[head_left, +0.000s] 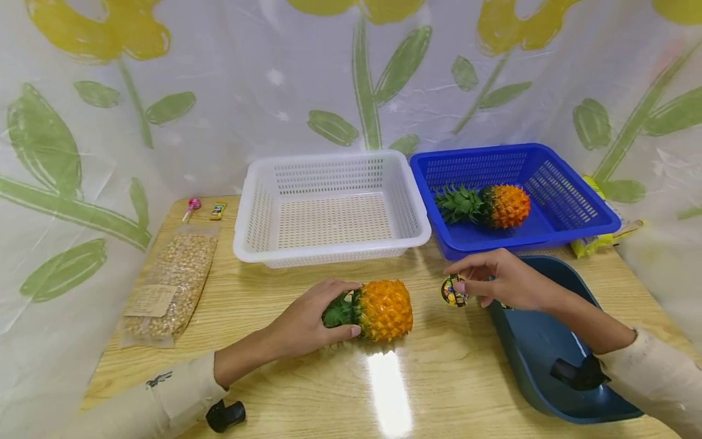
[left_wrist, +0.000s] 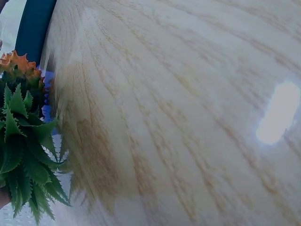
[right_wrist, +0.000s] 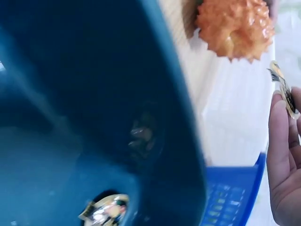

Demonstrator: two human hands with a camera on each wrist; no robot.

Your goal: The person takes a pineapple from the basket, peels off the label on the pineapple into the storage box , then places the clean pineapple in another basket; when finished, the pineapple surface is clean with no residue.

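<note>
My left hand (head_left: 307,320) grips an orange toy pineapple (head_left: 386,310) at its leafy green end, and the fruit lies sideways low over the table. In the left wrist view its leaves (left_wrist: 23,146) fill the left edge. My right hand (head_left: 512,281) pinches a small, round, dark-patterned wrapped packet (head_left: 454,290) between thumb and fingers, just left of the teal basin (head_left: 548,341). Seen edge-on in the right wrist view, the packet (right_wrist: 286,94) looks thin. Another shiny wrapped packet (right_wrist: 110,212) lies inside the basin.
A white basket (head_left: 331,253) stands at the back middle. Beside it, a blue basket (head_left: 581,228) holds a second toy pineapple (head_left: 509,206). On the left are a bag of corn kernels (head_left: 183,262), a pink lollipop (head_left: 194,204) and a small yellow packet (head_left: 217,211). A yellow bag (head_left: 592,245) is at the right.
</note>
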